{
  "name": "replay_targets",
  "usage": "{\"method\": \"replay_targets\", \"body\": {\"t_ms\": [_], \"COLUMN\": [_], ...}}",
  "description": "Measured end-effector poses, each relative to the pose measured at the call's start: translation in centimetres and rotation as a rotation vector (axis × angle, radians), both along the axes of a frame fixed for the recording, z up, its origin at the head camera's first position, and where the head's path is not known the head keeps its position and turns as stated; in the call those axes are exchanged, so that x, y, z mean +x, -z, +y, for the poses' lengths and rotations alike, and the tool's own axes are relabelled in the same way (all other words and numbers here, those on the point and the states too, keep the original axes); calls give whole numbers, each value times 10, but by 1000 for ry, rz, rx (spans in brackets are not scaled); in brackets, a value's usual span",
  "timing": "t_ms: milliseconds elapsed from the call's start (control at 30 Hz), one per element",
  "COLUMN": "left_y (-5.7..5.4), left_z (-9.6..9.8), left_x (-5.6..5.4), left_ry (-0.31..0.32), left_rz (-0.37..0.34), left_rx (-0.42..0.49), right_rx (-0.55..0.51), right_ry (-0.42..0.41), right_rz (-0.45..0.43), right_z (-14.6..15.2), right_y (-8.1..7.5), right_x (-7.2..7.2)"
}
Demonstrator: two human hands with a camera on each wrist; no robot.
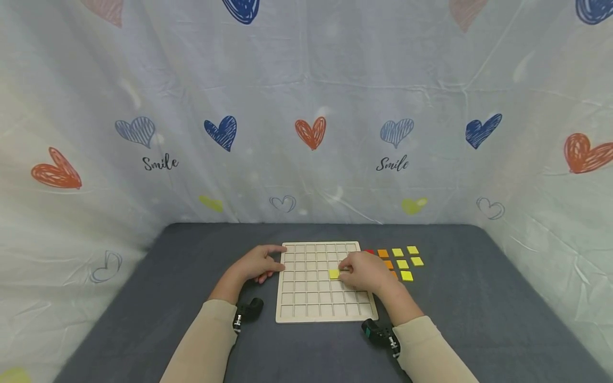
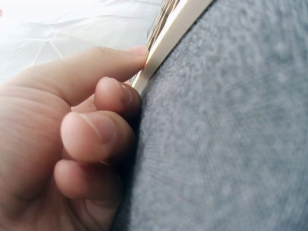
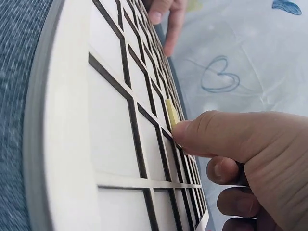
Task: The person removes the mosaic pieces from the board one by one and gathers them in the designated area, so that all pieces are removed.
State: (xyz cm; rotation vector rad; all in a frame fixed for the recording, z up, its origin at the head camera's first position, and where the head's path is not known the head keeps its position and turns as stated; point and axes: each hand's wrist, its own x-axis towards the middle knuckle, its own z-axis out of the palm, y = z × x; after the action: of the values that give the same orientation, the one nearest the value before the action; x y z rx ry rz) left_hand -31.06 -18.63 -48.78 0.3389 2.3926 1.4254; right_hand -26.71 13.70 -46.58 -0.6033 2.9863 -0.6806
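A pale wooden grid board (image 1: pixel 305 319) lies flat on the dark grey cloth. At its left edge, the thumb and index finger of my left hand (image 1: pixel 255 264) touch the rim, with the other fingers bent underneath; the left wrist view shows a fingertip against the board's edge (image 2: pixel 163 48). Over the right half of the grid, my right hand (image 1: pixel 367 272) pinches a small square yellow tile (image 1: pixel 333 274). In the right wrist view the tile (image 3: pixel 171 113) stands slightly tilted at the grid's ridges, partly covered by the thumb. Whether it is seated in a cell, I cannot tell.
Right of the board lie several loose yellow tiles (image 1: pixel 403 264), orange tiles (image 1: pixel 382 253) and a red tile (image 1: pixel 369 251), some partly behind my right hand. A white curtain (image 1: pixel 349 181) printed with hearts hangs behind the table (image 1: pixel 206 236).
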Motion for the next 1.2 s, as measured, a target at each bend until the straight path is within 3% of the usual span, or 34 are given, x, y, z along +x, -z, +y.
{"method": "replay_targets", "body": {"t_ms": [233, 433, 867, 1200], "left_y": [1, 4, 1, 3], "left_z": [0, 0, 2, 0], "left_x": [-1, -2, -1, -1], "left_ry": [-7, 3, -5, 5], "left_rz": [2, 10, 1, 8], "left_rx": [-5, -4, 0, -8], "right_rx": [9, -26, -151, -236], "right_ry": [-35, -5, 41, 125], "right_rz": [46, 16, 31, -21], "right_z": [-1, 1, 31, 71], "right_y": [3, -1, -30, -47], "right_x": [0, 0, 0, 0]}}
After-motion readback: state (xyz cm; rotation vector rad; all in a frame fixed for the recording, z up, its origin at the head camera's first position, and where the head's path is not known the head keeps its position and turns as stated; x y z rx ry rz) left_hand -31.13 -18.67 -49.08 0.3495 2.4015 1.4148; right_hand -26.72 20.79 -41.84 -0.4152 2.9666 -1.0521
